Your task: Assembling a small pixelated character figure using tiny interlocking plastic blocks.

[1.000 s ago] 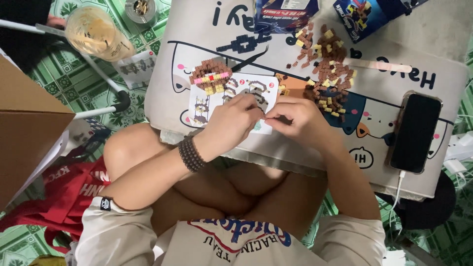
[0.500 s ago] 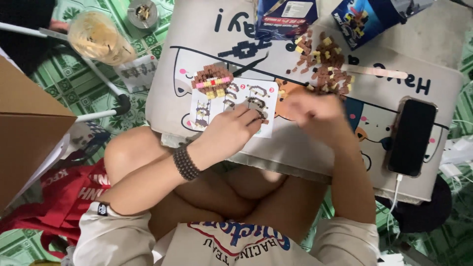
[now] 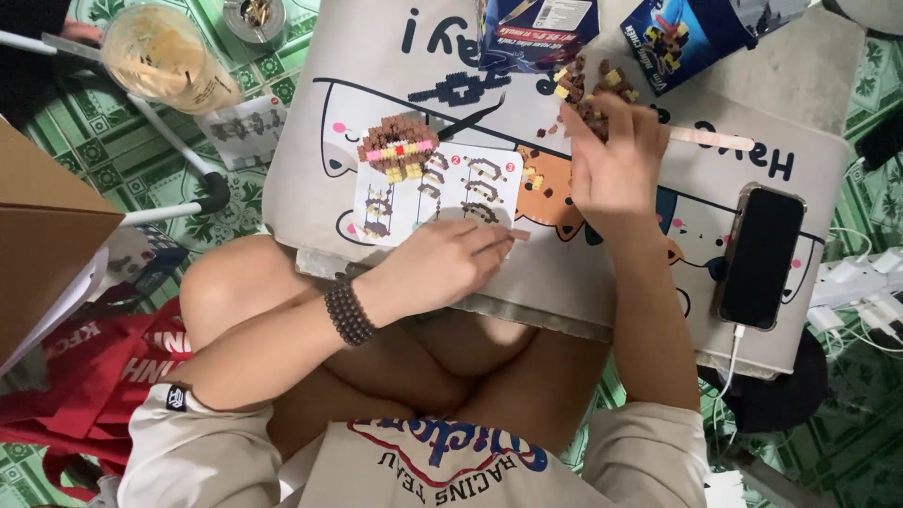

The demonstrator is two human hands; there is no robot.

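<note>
Resting on the lower right corner of the instruction sheet (image 3: 442,188), our left hand (image 3: 442,263) has its fingers curled in with the fingertips pinched narrowly together; a small tan piece (image 3: 518,233) shows at the tips, though we cannot tell whether it is truly held or just lying beside them. A dark beaded bracelet (image 3: 348,310) circles that wrist. Just up and to the left of this hand, on the sheet's top corner, stands the partly built brick figure (image 3: 400,149), brown with a pink, yellow and red band.

Our right hand (image 3: 611,169) is stretched further away, palm down, fingers loosely spread over the pile of loose bricks (image 3: 588,89), brown and yellow bits scattered on the printed cloth (image 3: 376,56). Whether anything is caught under those fingers is hidden by the back of the hand. A pale flat stick (image 3: 710,139) pokes out from beside this hand toward the right, and beyond the fingertips stand two blue boxes (image 3: 682,38). Further right of the wrist lies a dark phone (image 3: 760,256) with a white cable plugged into its near end.

Well off to the left of both hands, on the green patterned floor (image 3: 273,179), sit a plastic cup (image 3: 165,56) of pale drink and a cardboard box (image 3: 42,235).
</note>
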